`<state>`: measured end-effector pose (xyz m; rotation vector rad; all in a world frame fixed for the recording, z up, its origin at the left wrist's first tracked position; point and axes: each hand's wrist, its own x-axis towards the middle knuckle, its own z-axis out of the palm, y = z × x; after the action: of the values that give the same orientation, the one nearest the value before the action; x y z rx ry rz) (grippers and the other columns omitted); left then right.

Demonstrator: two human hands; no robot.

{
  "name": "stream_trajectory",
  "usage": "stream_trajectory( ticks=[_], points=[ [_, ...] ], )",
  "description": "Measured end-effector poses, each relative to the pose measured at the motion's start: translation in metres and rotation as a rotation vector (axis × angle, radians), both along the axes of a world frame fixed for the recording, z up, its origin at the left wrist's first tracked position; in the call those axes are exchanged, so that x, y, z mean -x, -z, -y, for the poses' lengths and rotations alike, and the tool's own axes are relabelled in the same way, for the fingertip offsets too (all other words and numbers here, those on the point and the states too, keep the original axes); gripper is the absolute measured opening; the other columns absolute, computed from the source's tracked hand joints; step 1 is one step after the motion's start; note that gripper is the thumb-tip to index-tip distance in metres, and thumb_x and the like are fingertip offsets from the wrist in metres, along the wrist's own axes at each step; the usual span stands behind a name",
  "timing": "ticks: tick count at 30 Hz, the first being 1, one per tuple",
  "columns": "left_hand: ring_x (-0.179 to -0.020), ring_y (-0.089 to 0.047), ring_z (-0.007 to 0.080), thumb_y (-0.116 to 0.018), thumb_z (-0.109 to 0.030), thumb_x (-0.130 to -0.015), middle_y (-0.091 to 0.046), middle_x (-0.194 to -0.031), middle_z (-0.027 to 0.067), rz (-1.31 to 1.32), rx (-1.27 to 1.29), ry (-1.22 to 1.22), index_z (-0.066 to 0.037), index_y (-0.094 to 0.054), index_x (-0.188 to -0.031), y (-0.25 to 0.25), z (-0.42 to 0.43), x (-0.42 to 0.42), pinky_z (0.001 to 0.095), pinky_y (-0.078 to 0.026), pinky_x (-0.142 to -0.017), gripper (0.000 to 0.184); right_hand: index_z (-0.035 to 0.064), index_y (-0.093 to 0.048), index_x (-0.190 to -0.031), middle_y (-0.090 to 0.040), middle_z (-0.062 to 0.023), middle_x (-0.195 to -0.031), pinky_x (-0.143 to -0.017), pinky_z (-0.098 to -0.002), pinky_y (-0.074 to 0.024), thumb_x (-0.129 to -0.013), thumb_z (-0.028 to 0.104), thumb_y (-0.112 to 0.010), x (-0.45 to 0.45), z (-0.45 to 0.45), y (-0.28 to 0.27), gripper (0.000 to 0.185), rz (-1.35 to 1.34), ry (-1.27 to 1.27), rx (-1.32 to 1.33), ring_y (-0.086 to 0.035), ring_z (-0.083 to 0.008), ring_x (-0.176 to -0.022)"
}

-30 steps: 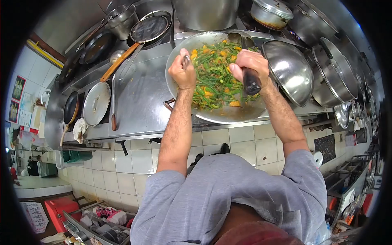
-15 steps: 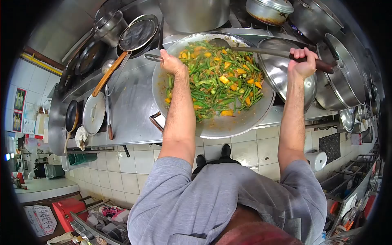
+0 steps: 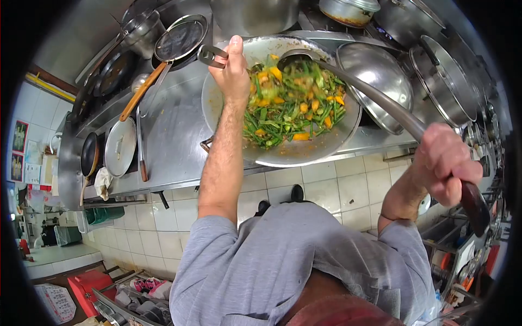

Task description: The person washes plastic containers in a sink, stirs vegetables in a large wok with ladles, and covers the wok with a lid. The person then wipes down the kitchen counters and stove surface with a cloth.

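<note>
A wide metal wok (image 3: 337, 144) holds green beans, other green vegetables and orange squash pieces (image 3: 300, 136); food in its middle is blurred. My right hand (image 3: 447, 163) is closed round the dark handle of a long metal ladle (image 3: 380, 98). The ladle's bowl lies at the far side of the food, touching it. Over the wok's left part, my left hand (image 3: 234, 73) is closed, thumb up, on a grey metal utensil with a looped end (image 3: 211, 56). The utensil's other end is hidden behind the hand.
Right of the wok lies a domed metal lid (image 3: 380, 81), with large pots (image 3: 443, 81) beyond. A tall pot (image 3: 253, 16) stands behind. At left are a wood-handled strainer (image 3: 182, 38), a round lid (image 3: 120, 148) and a small pan (image 3: 89, 155) on the steel counter (image 3: 168, 119).
My right hand has come down and toward my body, bringing the ladle handle with it. My left hand has risen and turned thumb up. Food in the wok has shifted.
</note>
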<state>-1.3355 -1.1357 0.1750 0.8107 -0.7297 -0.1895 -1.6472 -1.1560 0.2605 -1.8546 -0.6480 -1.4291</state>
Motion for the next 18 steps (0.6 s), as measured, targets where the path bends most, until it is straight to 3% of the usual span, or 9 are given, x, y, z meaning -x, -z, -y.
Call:
stream_trajectory(
  ticks=[4, 7, 10, 12, 14, 16, 18],
  points=[
    [-0.042, -0.022, 0.0048, -0.053, -0.013, -0.086, -0.026, -0.049, -0.006, 0.105, 0.079, 0.113, -0.012, -0.033, -0.055, -0.014, -0.043, 0.012, 0.0248, -0.017, -0.04, 0.038, 0.0111, -0.039, -0.08, -0.046, 0.0043, -0.062, -0.04, -0.0256, -0.0312, -0.081, 0.025, -0.054, 0.032, -0.018, -0.023, 0.02, -0.076, 0.064, 0.078, -0.039, -0.0084, -0.045],
    [-0.042, -0.022, 0.0051, -0.05, -0.014, -0.088, -0.026, -0.049, -0.0056, 0.057, 0.045, 0.234, -0.01, -0.032, -0.055, -0.022, -0.081, 0.023, 0.0256, -0.018, -0.04, 0.038, 0.017, -0.038, -0.067, -0.046, 0.0104, -0.054, -0.043, -0.0187, -0.028, -0.074, 0.028, -0.055, 0.05, -0.039, -0.041, 0.022, -0.007, 0.056, 0.086, -0.038, -0.0028, -0.042],
    [-0.041, -0.022, 0.0061, -0.048, -0.014, -0.088, -0.026, -0.049, -0.005, 0.162, -0.037, 0.332, -0.01, -0.03, -0.055, -0.01, -0.106, 0.028, 0.0267, -0.018, -0.04, 0.038, 0.0179, -0.035, -0.063, -0.046, 0.0121, -0.052, -0.043, -0.0164, -0.0301, -0.072, 0.031, -0.058, 0.07, -0.046, -0.05, 0.028, -0.093, 0.045, 0.014, -0.04, -0.0004, -0.042],
    [-0.042, -0.028, 0.0066, -0.055, -0.016, -0.086, -0.034, -0.048, -0.0043, 0.187, -0.193, 0.33, -0.006, -0.037, -0.051, 0.009, -0.12, 0.037, 0.0253, -0.022, -0.04, 0.041, 0.0178, -0.035, -0.063, -0.045, 0.0123, -0.05, -0.041, -0.0158, -0.0328, -0.071, 0.03, -0.059, 0.073, -0.047, -0.05, 0.028, -0.151, -0.048, -0.046, -0.041, 0.0002, -0.04],
    [-0.04, -0.031, 0.0084, -0.056, -0.012, -0.085, -0.033, -0.046, -0.0014, 0.385, -0.28, 0.226, -0.004, -0.038, -0.051, 0.021, -0.128, 0.05, 0.0264, -0.022, -0.038, 0.039, 0.0166, -0.037, -0.063, -0.048, 0.0104, -0.051, -0.041, -0.016, -0.0361, -0.071, 0.023, -0.062, 0.065, -0.045, -0.049, 0.027, -0.251, -0.117, -0.054, -0.043, -0.0011, -0.039],
    [-0.038, -0.031, 0.0115, -0.057, -0.007, -0.083, -0.032, -0.045, 0.0019, 0.575, -0.328, 0.148, -0.003, -0.036, -0.05, 0.031, -0.129, 0.062, 0.029, -0.023, -0.037, 0.039, 0.0096, -0.046, -0.074, -0.049, 0.0032, -0.056, -0.042, -0.0273, -0.0388, -0.076, 0.016, -0.064, 0.053, -0.042, -0.037, 0.019, -0.444, -0.276, -0.038, -0.045, -0.0085, -0.041],
    [-0.036, -0.031, 0.0144, -0.056, -0.003, -0.081, -0.031, -0.045, 0.0034, 0.6, -0.247, 0.216, -0.003, -0.035, -0.05, 0.051, -0.121, 0.069, 0.0308, -0.024, -0.036, 0.038, 0.0068, -0.045, -0.063, -0.048, -0.0011, -0.049, -0.043, -0.0272, -0.0426, -0.07, 0.005, -0.066, 0.024, -0.053, -0.019, 0.023, -0.411, -0.267, -0.061, -0.046, -0.0126, -0.039]
  ],
)
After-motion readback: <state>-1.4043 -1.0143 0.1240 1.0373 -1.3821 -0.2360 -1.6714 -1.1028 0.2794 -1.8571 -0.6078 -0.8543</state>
